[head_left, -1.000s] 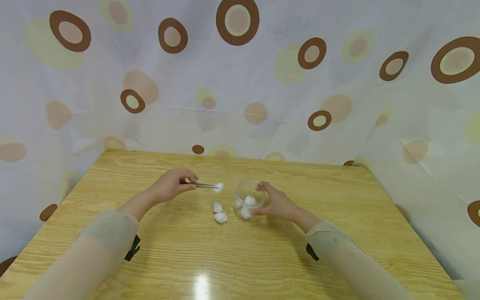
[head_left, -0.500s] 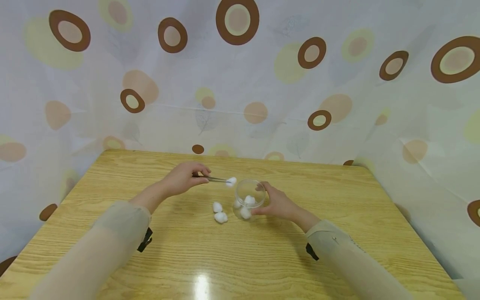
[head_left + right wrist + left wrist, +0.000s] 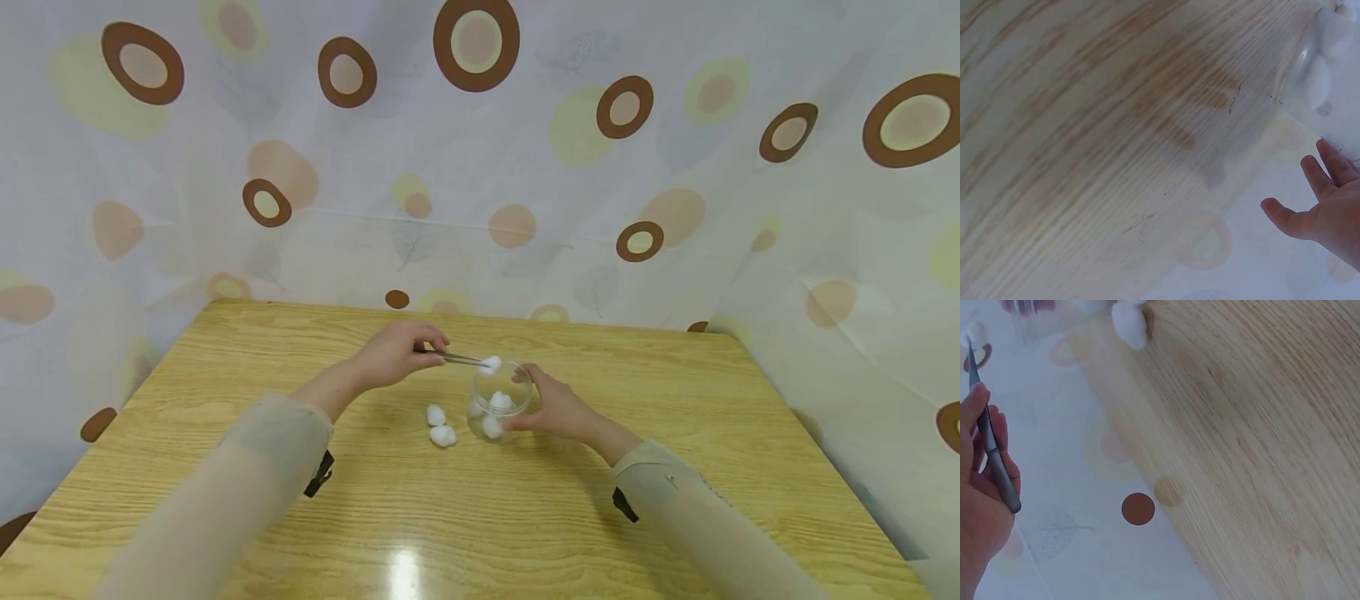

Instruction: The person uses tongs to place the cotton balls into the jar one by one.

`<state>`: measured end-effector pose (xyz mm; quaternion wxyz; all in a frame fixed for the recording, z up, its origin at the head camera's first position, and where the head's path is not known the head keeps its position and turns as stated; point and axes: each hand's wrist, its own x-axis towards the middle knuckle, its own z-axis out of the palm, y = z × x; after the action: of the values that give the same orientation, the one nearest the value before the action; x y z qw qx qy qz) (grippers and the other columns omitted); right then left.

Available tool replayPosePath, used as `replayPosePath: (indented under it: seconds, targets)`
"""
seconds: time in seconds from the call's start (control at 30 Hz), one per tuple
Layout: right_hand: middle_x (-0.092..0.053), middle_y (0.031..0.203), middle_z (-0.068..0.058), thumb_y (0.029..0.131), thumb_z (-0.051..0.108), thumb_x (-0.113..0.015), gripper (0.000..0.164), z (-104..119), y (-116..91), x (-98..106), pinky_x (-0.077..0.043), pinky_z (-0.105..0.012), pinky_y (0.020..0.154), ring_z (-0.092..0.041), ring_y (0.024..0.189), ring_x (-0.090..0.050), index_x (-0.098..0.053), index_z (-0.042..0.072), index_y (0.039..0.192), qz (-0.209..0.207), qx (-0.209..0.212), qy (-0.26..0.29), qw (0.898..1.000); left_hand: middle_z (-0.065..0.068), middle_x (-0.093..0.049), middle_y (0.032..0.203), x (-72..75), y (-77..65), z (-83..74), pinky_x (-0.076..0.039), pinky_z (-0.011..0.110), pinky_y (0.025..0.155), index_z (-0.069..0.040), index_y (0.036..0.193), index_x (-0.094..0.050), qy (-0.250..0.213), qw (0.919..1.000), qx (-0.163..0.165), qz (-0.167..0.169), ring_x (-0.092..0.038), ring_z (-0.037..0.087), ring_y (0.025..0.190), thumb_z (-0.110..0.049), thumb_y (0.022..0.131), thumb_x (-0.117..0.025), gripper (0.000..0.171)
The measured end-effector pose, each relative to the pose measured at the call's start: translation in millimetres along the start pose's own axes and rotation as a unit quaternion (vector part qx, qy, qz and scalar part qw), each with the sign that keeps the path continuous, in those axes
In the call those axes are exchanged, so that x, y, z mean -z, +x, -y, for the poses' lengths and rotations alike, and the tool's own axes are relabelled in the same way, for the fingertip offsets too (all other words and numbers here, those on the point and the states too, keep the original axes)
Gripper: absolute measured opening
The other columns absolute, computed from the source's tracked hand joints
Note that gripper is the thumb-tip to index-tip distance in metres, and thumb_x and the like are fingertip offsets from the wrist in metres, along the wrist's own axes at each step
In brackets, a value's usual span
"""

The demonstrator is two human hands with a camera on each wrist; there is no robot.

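Note:
My left hand [image 3: 393,354] pinches a pair of metal tweezers [image 3: 456,358] between thumb and fingers. A white cotton ball [image 3: 491,364] is held in the tweezer tips, at the mouth of a clear jar [image 3: 480,390]. In the left wrist view the tweezers [image 3: 999,464] lie across the fingers, with the cotton ball [image 3: 974,332] at the tip. My right hand [image 3: 558,410] grips the jar from its right side, thumb in front. The right wrist view shows only part of that hand [image 3: 1335,206] by the jar wall. Several cotton balls [image 3: 492,427] lie inside the jar.
Two loose cotton balls, one [image 3: 437,416] behind the other [image 3: 442,436], lie on the wooden table [image 3: 450,517] left of the jar. A patterned cloth [image 3: 465,158] hangs behind the table and along both sides.
My left hand has moved right with the tweezers, bringing the cotton ball from left of the jar to its mouth. The right hand and jar have stayed in place.

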<state>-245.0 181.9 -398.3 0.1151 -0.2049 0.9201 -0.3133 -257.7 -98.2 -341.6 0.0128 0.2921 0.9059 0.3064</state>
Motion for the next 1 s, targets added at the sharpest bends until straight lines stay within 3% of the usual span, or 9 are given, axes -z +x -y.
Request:
replayPosePath:
  seconds: [0.37,1.0]
  targets:
    - [-0.042,0.142,-0.018,0.074,0.044,-0.077,0.093,1.3,-0.3,0.7,-0.035,-0.056,0.102,-0.04,0.132,-0.037,-0.028,0.003,0.143,0.002,-0.007,0.006,1.0,0.01,-0.062,0.122,-9.5,8.1,-4.7,-0.051,0.035,0.083,-0.009,0.101,-0.069,-0.007,0.9999,-0.013,0.008,-0.062,0.024,0.098,-0.018,0.09,-0.063,0.016]
    - [-0.043,0.141,-0.019,0.073,0.044,-0.078,0.094,0.1,0.7,0.0,-0.037,-0.054,0.101,-0.038,0.129,-0.042,-0.029,0.005,0.143,-0.005,-0.007,0.002,1.0,0.009,-0.061,0.123,-21.1,14.5,-8.5,-0.051,0.033,0.082,-0.009,0.103,-0.069,-0.002,0.9994,-0.015,0.031,-0.062,0.023,0.097,-0.02,0.091,-0.062,0.018]
